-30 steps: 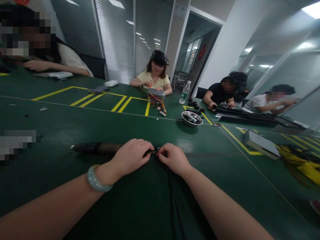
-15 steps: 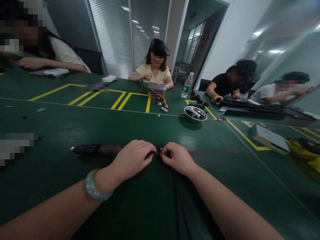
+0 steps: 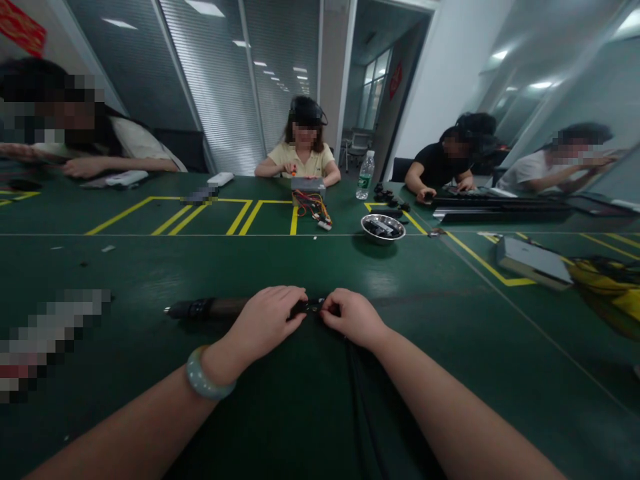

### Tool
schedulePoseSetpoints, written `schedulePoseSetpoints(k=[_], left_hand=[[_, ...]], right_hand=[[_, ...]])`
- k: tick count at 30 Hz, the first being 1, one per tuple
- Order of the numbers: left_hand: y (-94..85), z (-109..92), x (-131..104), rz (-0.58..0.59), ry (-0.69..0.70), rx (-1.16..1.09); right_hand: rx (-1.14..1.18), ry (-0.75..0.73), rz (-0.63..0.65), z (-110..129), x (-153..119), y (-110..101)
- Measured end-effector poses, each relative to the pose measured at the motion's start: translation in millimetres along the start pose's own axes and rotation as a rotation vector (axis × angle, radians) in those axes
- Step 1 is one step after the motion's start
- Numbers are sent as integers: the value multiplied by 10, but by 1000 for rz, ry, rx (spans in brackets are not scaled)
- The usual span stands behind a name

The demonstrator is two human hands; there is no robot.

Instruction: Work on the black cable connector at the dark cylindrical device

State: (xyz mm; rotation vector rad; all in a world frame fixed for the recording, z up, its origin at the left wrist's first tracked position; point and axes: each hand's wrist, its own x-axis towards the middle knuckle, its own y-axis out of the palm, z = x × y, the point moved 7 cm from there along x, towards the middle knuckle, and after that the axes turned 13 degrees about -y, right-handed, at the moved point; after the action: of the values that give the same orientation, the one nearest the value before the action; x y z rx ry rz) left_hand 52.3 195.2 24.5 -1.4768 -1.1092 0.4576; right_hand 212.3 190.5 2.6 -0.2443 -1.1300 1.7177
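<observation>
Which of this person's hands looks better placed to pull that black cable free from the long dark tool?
Probably the right hand: it pinches the joint where the black cable runs back under that arm. The left hand covers the dark tool, suited to bracing it.

Green table (image 3: 150, 267) with yellow lines, grey blinds (image 3: 220, 87), open doorway (image 3: 380, 87), ceiling lights.

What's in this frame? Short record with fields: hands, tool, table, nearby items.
left hand: gripping the end of a dark rod-shaped tool
right hand: pinching a small part at the tool's end, where a black cable runs toward the camera
table: green, yellow lines
nearby: metal bowl, water bottle, grey box
others: four people seated around the table
</observation>
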Motion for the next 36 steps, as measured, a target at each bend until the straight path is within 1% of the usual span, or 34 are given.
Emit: schedulePoseSetpoints(k=[5,10,15,26,29,33,36], left_hand=[[-24,68,-24,51,-25,9],[-8,90,-54,35,-33,13],[-24,68,-99,22,-42,16],[-82,-90,-309,-13,-75,-18],[-87,-181,-309,-34,-51,4],[-59,-324,-256,-35,26,97],[-25,-346,-207,-24,40,97]], right_hand=[[-12,13,-26,-29,-19,19],[-11,19,-44,-32,-29,30],[-24,27,-60,43,-51,34],[-56,65,-34,156,-234,54],[-90,82,-38,177,-264,49],[-108,69,-27,208,-254,42],[-99,52,-38,219,-241,26]])
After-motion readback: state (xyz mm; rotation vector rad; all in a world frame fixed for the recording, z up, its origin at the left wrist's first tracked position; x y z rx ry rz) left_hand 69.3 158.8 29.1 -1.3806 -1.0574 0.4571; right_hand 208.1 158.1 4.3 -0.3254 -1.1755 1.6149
